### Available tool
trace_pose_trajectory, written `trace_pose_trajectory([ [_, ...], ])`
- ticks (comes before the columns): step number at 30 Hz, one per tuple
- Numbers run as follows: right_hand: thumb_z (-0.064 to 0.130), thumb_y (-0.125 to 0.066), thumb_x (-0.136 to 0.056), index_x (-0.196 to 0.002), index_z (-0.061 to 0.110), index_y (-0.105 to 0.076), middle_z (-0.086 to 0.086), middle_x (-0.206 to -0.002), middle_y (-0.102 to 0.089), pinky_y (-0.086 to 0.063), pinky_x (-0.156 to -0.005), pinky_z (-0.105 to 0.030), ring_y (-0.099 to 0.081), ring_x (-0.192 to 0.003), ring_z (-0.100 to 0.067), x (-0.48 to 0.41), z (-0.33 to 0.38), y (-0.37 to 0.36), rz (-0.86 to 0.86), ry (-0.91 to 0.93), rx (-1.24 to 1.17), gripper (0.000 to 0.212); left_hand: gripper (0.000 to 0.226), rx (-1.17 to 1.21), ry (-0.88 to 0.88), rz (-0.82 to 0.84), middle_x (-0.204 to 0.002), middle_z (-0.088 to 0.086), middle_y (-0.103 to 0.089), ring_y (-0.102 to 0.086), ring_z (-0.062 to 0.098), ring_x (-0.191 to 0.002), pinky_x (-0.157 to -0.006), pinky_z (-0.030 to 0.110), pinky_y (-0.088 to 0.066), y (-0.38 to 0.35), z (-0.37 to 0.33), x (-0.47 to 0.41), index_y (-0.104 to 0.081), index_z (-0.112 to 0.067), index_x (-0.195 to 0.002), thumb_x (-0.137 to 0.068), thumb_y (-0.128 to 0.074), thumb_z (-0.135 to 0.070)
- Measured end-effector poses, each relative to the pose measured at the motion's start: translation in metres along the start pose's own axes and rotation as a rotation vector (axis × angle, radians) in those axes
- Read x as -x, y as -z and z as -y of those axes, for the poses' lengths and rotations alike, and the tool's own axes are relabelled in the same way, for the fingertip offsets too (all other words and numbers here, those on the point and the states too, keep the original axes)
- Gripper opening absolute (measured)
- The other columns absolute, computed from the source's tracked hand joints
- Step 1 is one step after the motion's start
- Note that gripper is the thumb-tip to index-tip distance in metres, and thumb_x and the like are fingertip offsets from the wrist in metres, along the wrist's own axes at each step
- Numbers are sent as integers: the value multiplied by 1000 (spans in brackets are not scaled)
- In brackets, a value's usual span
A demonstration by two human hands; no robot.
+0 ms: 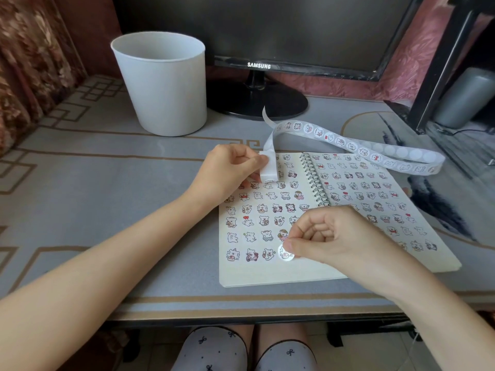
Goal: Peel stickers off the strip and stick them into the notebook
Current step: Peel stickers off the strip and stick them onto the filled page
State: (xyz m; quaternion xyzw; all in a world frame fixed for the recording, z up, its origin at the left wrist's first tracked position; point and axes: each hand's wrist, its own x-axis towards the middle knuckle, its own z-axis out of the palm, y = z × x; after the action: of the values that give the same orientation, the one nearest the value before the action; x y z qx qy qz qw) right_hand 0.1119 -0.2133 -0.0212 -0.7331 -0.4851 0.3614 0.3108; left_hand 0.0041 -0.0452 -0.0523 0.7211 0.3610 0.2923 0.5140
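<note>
We pinch the strip (341, 142) in our L hand (231, 170) grip; R hand (340, 236) grip holds a sticker (285, 255) on the notebook (241, 274)

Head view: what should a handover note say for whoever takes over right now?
Left hand: pinches the strip near its peeled end, over the left page of the notebook.
Right hand: grip on a round sticker, at the left page's bottom row.
Done: both pages mostly covered in stickers.
Left: press this one down, then carry on; stickers remain on the strip.
</note>
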Motion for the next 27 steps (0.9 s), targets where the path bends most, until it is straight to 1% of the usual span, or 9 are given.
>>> trace_pose_trajectory([
  [2,26,-77,-72,-71,18,-71,-2,-74,-72,-52,-78,-40,-59,-65,-10,0,-1,0,-4,3,6,9,20,4,-1,1,-65,-2,-70,-56,-1,-46,-52,11,-43,0,0,0,-64,-12,-75,-91,-62,-24],
  [4,25,-77,-73,-72,18,-71,-2,-73,-71,-53,-76,-37,-58,-63,-8,0,-1,-1,-11,5,11,9,20,2,-1,3,-66,-2,-70,-55,-1,-45,-51,10,-42,0,0,0,-64,-12,-74,-91,-61,-23],
  [10,22,-76,-74,-71,16,-70,-3,-69,-69,-49,-64,-28,-52,-57,-3,2,-1,-4,-45,25,19,9,21,3,-6,4,-66,-2,-69,-55,-2,-45,-51,9,-42,0,-1,1,-64,-12,-74,-92,-61,-22],
  [14,23,-75,-74,-68,18,-69,4,-61,-64,-46,-58,-22,-50,-51,1,2,-3,-7,-84,35,65,10,21,-3,-8,3,-65,-3,-69,-54,-1,-44,-50,9,-41,0,-1,1,-64,-13,-73,-91,-61,-23],
  [22,27,-75,-72,-66,23,-66,17,-54,-60,-43,-56,-20,-50,-49,1,3,-6,-12,-171,54,177,12,21,-14,-5,-4,-68,0,-70,-54,-3,-43,-50,8,-39,0,-2,1,-64,-10,-75,-91,-61,-23],
  [27,28,-74,-75,-68,25,-65,18,-53,-59,-39,-55,-18,-50,-48,2,5,-5,-11,-153,46,217,12,20,-15,0,-9,-67,0,-69,-53,-3,-43,-48,7,-38,0,-2,2,-64,-9,-78,-92,-61,-23],
])
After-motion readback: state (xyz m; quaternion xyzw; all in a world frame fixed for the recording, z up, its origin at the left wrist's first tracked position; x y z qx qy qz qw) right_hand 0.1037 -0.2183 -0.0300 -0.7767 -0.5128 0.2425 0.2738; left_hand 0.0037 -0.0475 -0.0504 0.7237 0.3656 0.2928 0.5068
